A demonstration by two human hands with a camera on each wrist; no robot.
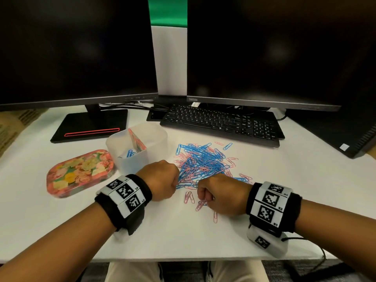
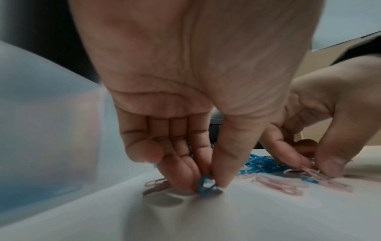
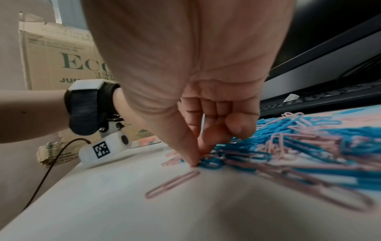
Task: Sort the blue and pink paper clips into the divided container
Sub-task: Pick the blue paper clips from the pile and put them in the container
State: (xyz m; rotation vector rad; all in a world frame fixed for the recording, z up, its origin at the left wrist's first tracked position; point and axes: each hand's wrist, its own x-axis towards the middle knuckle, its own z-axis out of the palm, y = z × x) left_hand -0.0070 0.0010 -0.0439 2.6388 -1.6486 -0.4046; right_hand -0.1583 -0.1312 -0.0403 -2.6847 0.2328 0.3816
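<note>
Container: divided container (image 1: 136, 147) stands left of table middle, some blue clips inside.
Left grip (image 2: 208, 182): pinches a blue clip (image 2: 206, 187) on the table.
Pile: clips (image 1: 203, 161) at table middle.
Right grip (image 3: 195, 156): fingertips pinch a blue clip (image 3: 210, 163) at the pile's near edge.

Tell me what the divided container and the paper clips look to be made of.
Divided container: frosted translucent plastic, matte; the blue clips inside show dimly through its wall.
Paper clips: probably thin bent wire with a blue or pink coating, smooth with a slight sheen; the metal itself cannot be seen.
</note>
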